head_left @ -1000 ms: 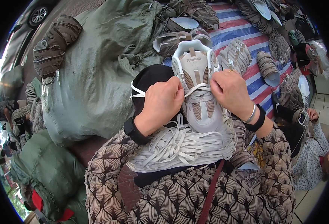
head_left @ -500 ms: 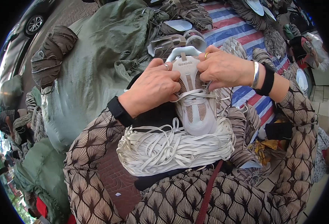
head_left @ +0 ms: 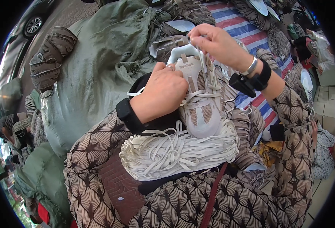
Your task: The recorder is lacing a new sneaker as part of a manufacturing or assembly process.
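Note:
A beige and white sneaker upper (head_left: 201,116) rests toe toward me, its toe on a thick bundle of flat white shoelaces (head_left: 179,154). A shoelace crosses its lower part in rows. My left hand (head_left: 161,89) is closed on the upper's left edge, beside the tongue; the fingertips are partly hidden behind the hand. Above the upper's right side, my right hand (head_left: 220,45) pinches a shoelace, which it draws up from the eyelet side past the white-rimmed opening. A loose white lace end curves out to the left of my left hand.
Stacked brown uppers (head_left: 53,59) lie on a green tarp-like sheet (head_left: 87,72) at left. More uppers sit around a striped red, white and blue sheet (head_left: 237,28) at back right. A parked car's wheel (head_left: 34,25) shows at far left. People are partly visible at the right edge.
My right hand has risen from the upper's right edge to above its opening, pulling the lace up. My left hand has shifted slightly down and right, staying at the upper's left edge.

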A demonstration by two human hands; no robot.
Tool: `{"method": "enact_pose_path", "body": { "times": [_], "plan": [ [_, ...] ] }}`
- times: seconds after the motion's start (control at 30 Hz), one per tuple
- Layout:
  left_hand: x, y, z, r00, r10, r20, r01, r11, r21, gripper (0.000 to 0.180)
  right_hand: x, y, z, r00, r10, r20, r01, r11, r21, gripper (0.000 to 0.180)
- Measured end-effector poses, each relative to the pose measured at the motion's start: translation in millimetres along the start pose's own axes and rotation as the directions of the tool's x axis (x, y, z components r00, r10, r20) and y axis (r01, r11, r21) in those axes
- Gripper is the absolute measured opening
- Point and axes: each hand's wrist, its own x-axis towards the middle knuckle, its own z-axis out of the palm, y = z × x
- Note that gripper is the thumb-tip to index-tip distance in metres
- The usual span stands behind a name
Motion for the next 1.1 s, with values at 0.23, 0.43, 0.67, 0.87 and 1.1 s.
{"method": "enact_pose_path", "body": {
  "times": [0.23, 0.43, 0.67, 0.87, 1.1],
  "plan": [
    [15, -4, -12, 0.962, 0.002, 0.272, -0.01, 1.0, 0.026, 0.01, -7, -8, 6, 0.903, 0.364, 0.227, -0.428, 0.745, 0.512, 0.014],
    [23, -32, -18, 0.932, -0.347, 0.101, 0.295, 0.568, -0.768, 0.018, -16, 0, 2, 0.874, 0.407, 0.264, -0.476, 0.615, 0.629, 0.022],
    [40, -41, -20, 0.891, -0.147, -0.43, 0.048, 0.971, -0.234, 0.014, -10, -12, 19, 0.866, 0.403, 0.295, -0.47, 0.455, 0.756, 0.021],
    [37, -36, -38, 0.925, -0.372, 0.075, 0.169, 0.229, -0.959, 0.042, 47, -20, -6, 0.983, 0.12, 0.139, -0.18, 0.784, 0.595, 0.025],
    [108, -104, -106, 0.828, -0.554, -0.089, -0.115, -0.013, -0.993, 0.021, 116, -34, -81, 0.97, 0.238, 0.044, -0.178, 0.575, 0.798, 0.024]
  ]
}}
